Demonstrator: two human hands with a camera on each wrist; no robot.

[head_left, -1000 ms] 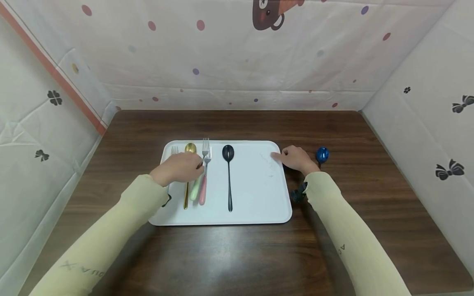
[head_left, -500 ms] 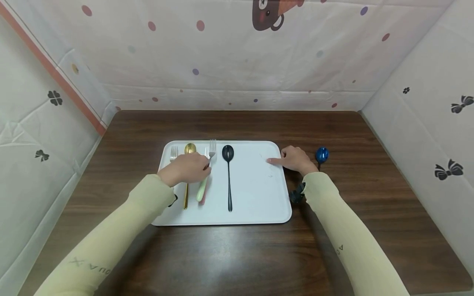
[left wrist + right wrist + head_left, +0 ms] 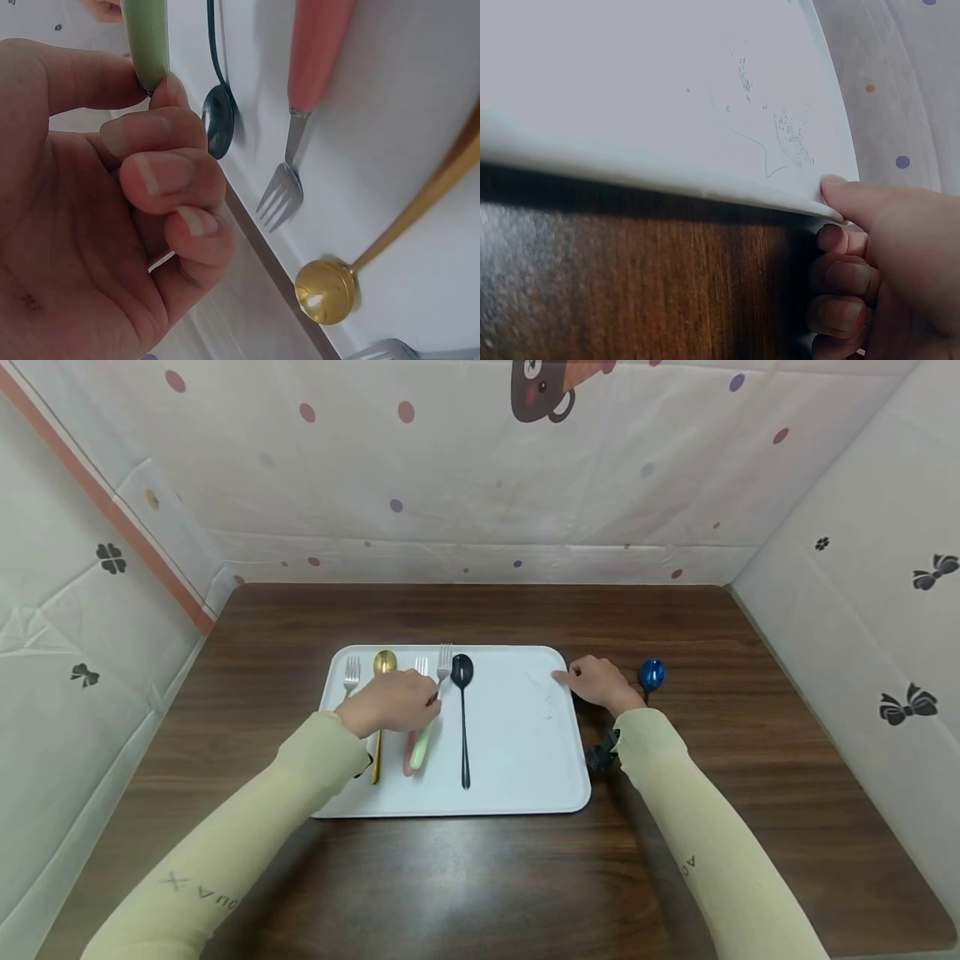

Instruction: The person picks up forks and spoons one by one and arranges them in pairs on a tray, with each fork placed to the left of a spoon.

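My left hand point(image 3: 393, 702) pinches a green-handled fork point(image 3: 148, 45) between thumb and index finger, close to where handle meets metal. The fork is over the white tray point(image 3: 525, 735), its tines just left of the black spoon point(image 3: 462, 670). Partly covered by that hand, a pink-handled fork point(image 3: 319, 52) and a gold spoon point(image 3: 326, 291) lie on the tray. Another silver fork point(image 3: 352, 671) lies at the tray's left, its lower part hidden. My right hand point(image 3: 915, 240) grips the tray's right edge, thumb over the rim and other fingers curled below it.
A blue spoon point(image 3: 652, 674) lies right of the tray on the brown wooden table point(image 3: 465, 885), its handle mostly behind the right arm. Patterned cloth walls point(image 3: 465, 477) enclose the table at the back and both sides.
My left hand has carried the green-handled fork rightward, past the pink-handled fork toward the black spoon. My right thumb reached further onto the tray, then drew back to its rim.
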